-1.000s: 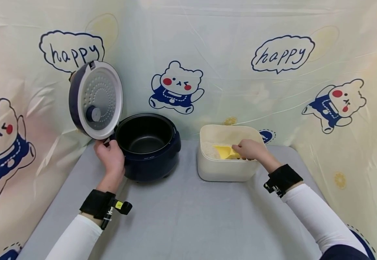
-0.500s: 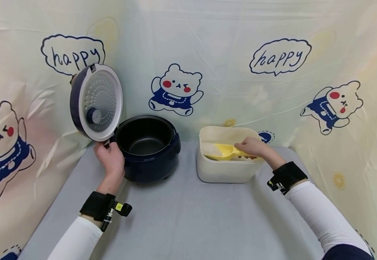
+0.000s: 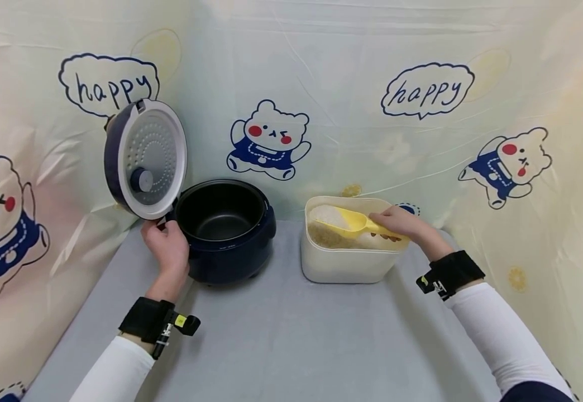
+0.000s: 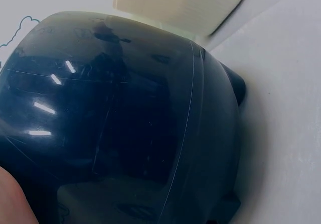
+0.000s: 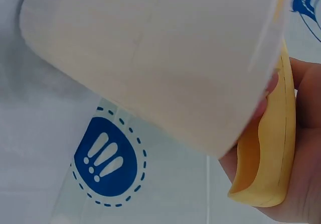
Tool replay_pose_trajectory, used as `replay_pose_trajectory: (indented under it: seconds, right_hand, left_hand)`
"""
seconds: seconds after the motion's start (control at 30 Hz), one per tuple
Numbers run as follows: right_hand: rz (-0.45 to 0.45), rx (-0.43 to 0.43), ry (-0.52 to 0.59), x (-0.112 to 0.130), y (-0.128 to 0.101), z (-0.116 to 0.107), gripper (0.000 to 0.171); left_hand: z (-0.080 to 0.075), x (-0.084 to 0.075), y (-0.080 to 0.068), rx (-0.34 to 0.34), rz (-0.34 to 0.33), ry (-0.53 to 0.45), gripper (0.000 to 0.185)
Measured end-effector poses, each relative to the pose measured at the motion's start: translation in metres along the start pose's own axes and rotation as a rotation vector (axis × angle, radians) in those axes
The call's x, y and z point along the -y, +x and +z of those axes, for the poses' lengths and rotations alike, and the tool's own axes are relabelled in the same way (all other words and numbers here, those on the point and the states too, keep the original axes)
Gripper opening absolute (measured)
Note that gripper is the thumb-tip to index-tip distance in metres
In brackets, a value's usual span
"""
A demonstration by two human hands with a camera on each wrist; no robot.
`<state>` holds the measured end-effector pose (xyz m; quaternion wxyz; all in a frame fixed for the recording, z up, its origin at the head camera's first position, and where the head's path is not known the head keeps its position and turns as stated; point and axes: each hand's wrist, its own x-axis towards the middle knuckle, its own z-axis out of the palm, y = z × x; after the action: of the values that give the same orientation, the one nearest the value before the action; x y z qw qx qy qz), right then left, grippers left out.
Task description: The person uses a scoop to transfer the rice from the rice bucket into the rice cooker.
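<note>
My right hand grips the handle of a yellow scoop. The scoop carries a heap of pale rice and is tilted over a cream bin with more rice inside. In the right wrist view, fingers curl round the scoop handle beside the bin wall. My left hand holds the raised lid of a dark blue rice cooker at its lower edge, near the hinge; some fingers are hidden behind it. The cooker's black inner pot shows bare inside.
Cooker and bin stand side by side on a grey-covered table, with a gap between them. A printed curtain with bears rises right behind both. Black camera straps sit on the wrists.
The scoop has come up out of the rice and levelled, now loaded with a heap. My right hand has risen slightly and shifted right. The left hand and lid keep their place.
</note>
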<state>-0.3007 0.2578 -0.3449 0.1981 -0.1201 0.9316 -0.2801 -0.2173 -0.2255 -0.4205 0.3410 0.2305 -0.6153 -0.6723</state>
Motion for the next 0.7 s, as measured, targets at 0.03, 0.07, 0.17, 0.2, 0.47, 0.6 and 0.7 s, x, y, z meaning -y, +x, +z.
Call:
replay_pose_trajectory:
  seconds: [0.03, 0.07, 0.17, 0.2, 0.47, 0.6, 0.7]
  right_hand:
    - [-0.003, 0.003, 0.014, 0.000, -0.002, -0.001, 0.053]
    - [-0.004, 0.005, 0.032, 0.001, -0.004, -0.001, 0.053]
    - [-0.009, 0.002, 0.075, -0.001, -0.009, -0.003, 0.053]
    - [-0.005, -0.004, 0.092, -0.002, -0.010, -0.003, 0.053]
    - [-0.010, -0.062, 0.182, -0.004, -0.015, -0.006, 0.054]
    - [-0.013, -0.055, 0.222, -0.003, -0.017, -0.006, 0.055]
    - [-0.011, -0.055, 0.222, 0.000, -0.017, -0.007, 0.055]
  left_hand:
    - [0.000, 0.000, 0.000, -0.001, 0.008, 0.000, 0.041]
    - [-0.001, 0.001, 0.001, 0.000, 0.015, -0.002, 0.041]
    - [-0.001, 0.002, 0.002, 0.003, 0.027, 0.000, 0.041]
    - [-0.002, 0.001, 0.003, 0.005, 0.028, 0.003, 0.041]
    - [-0.002, -0.002, 0.003, -0.013, -0.002, 0.037, 0.044]
    - [-0.002, -0.002, 0.002, -0.013, 0.021, 0.050, 0.042]
    - [-0.002, -0.002, -0.001, -0.011, 0.032, 0.053, 0.041]
